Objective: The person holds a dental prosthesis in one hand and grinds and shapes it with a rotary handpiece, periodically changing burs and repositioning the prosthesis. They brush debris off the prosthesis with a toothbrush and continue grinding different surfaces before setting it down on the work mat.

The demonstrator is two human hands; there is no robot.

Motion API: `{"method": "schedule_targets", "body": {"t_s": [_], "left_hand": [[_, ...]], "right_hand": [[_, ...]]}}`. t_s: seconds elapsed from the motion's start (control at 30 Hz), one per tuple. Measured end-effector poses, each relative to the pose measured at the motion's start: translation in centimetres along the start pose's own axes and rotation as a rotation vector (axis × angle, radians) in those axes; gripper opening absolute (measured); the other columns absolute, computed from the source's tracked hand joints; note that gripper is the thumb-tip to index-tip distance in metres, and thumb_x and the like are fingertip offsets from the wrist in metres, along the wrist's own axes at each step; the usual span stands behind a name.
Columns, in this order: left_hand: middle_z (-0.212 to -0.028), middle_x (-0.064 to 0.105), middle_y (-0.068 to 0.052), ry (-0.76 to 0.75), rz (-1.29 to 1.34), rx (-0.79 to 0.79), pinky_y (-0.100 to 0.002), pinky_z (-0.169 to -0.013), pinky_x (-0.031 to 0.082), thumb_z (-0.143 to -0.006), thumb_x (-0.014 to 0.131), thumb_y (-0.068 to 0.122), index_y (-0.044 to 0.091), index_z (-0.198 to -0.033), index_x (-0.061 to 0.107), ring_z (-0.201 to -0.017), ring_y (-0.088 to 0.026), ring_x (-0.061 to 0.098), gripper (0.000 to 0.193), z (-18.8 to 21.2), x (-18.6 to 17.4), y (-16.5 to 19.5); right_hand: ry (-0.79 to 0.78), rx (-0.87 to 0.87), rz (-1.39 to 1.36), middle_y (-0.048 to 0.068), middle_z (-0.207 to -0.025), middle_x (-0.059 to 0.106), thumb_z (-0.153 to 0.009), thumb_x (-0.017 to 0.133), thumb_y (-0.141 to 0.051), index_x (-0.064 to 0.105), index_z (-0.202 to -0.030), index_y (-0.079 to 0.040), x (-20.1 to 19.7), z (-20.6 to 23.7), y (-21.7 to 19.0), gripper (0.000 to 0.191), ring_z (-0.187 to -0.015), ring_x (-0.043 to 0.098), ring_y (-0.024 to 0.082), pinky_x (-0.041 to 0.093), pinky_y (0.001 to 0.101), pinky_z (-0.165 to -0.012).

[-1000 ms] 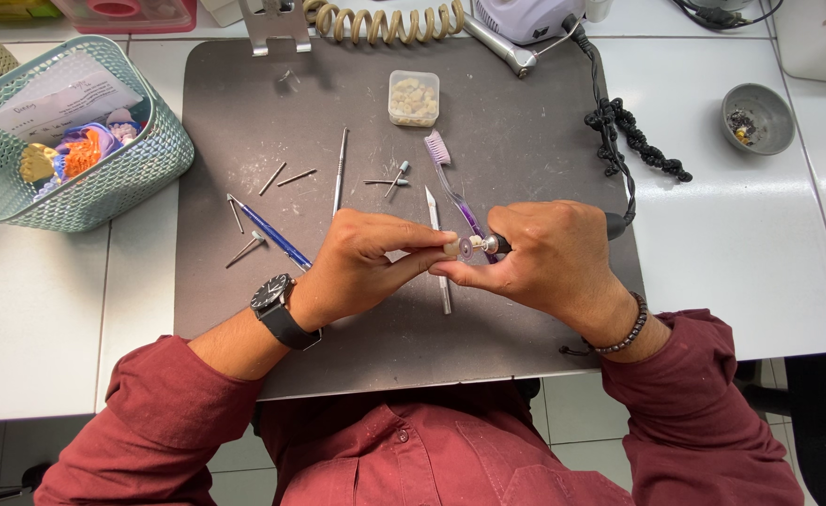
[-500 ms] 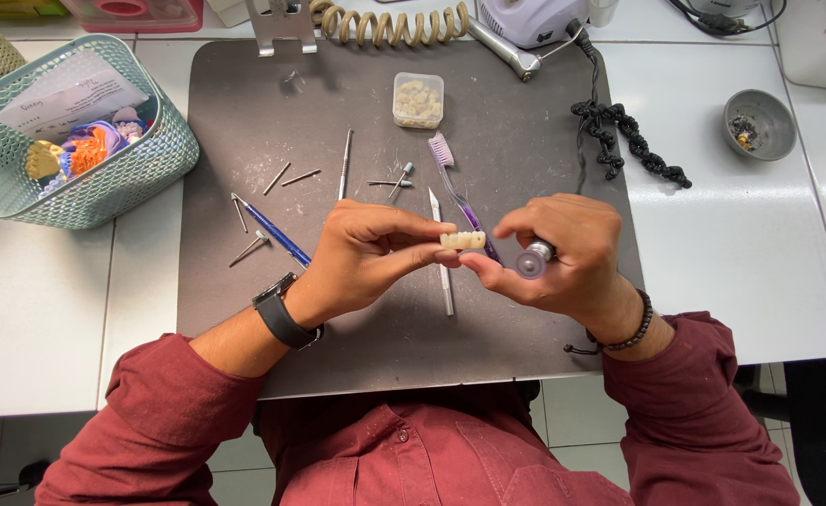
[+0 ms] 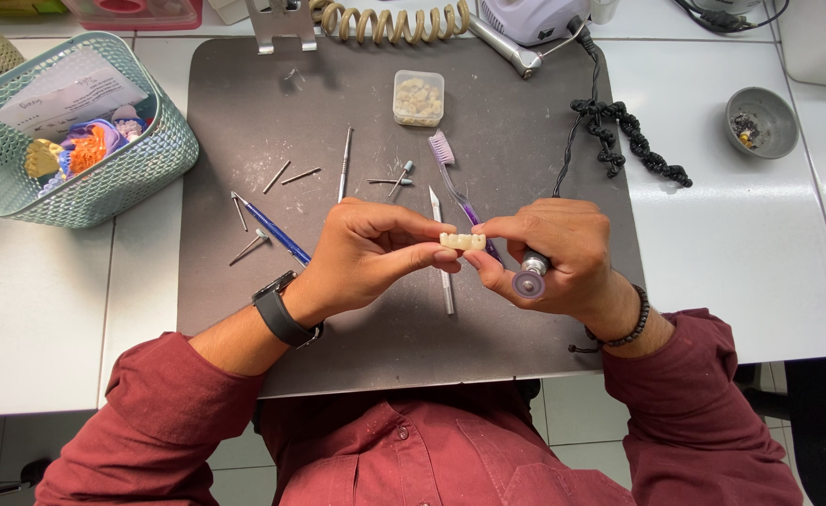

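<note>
Pinching tooth bridge (image 3: 462, 241) between both hands: left (image 3: 368, 253) and right (image 3: 554, 251) closed on opposite ends (long axis left-right), right also gripping handpiece (image 3: 529, 278); all above mat (image 3: 244, 272).

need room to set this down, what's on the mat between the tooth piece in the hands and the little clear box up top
In the head view, between the tooth piece and the clear box lie a purple toothbrush, a blade and small metal bits.

white bench (image 3: 760, 253) carries grey mat (image 3: 525, 122), teal basket (image 3: 141, 159), small bowl (image 3: 762, 122)
</note>
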State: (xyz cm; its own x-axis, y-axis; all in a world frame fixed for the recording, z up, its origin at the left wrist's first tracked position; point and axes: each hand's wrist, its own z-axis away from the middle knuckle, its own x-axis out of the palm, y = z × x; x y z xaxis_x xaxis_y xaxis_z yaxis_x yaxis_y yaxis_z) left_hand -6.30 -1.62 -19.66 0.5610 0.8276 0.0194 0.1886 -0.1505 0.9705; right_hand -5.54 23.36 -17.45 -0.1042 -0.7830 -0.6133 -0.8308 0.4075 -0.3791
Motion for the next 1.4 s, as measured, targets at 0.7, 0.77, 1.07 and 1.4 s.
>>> {"method": "schedule_targets", "body": {"t_s": [0.7, 0.77, 1.07, 1.4], "left_hand": [[-0.111, 0.078, -0.018, 0.011, 0.110, -0.122, -0.033, -0.092, 0.067, -0.098, 0.069, 0.005, -0.007, -0.120, 0.071, -0.101, -0.023, 0.079, 0.025, -0.5, -0.1, -0.4], [-0.113, 0.077, -0.018, 0.020, 0.184, -0.116, -0.033, -0.094, 0.066, -0.098, 0.070, 0.005, -0.007, -0.121, 0.070, -0.103, -0.022, 0.078, 0.027, -0.6, 0.0, -0.5], [-0.112, 0.072, -0.011, 0.034, 0.053, -0.090, -0.030, -0.090, 0.062, -0.103, 0.065, 0.013, -0.005, -0.129, 0.070, -0.102, -0.016, 0.071, 0.032, -0.8, 0.8, -0.4], [-0.092, 0.066, -0.004, 0.026, 0.311, -0.278, -0.027, -0.075, 0.061, -0.105, 0.062, 0.015, -0.003, -0.117, 0.078, -0.080, -0.008, 0.062, 0.026, -0.6, -0.3, -1.6]], "right_hand": [[-0.004, 0.007, 0.049, -0.001, -0.061, 0.053, -0.082, 0.086, -0.012, 0.073, -0.097, -0.007, 0.1, -0.3, 0.1, 0.020, -0.053, 0.057, 0.012, 0.040, 0.0288, -0.049], [-0.010, 0.001, 0.071, 0.000, -0.062, 0.055, -0.082, 0.085, -0.013, 0.073, -0.097, -0.007, 0.1, -0.4, 0.2, 0.020, -0.054, 0.058, 0.013, 0.041, 0.0293, -0.050], [-0.077, -0.123, 0.223, 0.003, -0.064, 0.057, -0.083, 0.090, -0.017, 0.070, -0.091, -0.007, 0.7, -0.4, -0.2, 0.023, -0.056, 0.060, 0.021, 0.045, 0.0337, -0.055], [-0.068, 0.193, -0.040, -0.001, -0.057, 0.053, -0.081, 0.087, -0.010, 0.074, -0.101, -0.007, 0.5, -0.8, 0.1, 0.024, -0.048, 0.054, 0.010, 0.040, 0.0277, -0.048]]}}
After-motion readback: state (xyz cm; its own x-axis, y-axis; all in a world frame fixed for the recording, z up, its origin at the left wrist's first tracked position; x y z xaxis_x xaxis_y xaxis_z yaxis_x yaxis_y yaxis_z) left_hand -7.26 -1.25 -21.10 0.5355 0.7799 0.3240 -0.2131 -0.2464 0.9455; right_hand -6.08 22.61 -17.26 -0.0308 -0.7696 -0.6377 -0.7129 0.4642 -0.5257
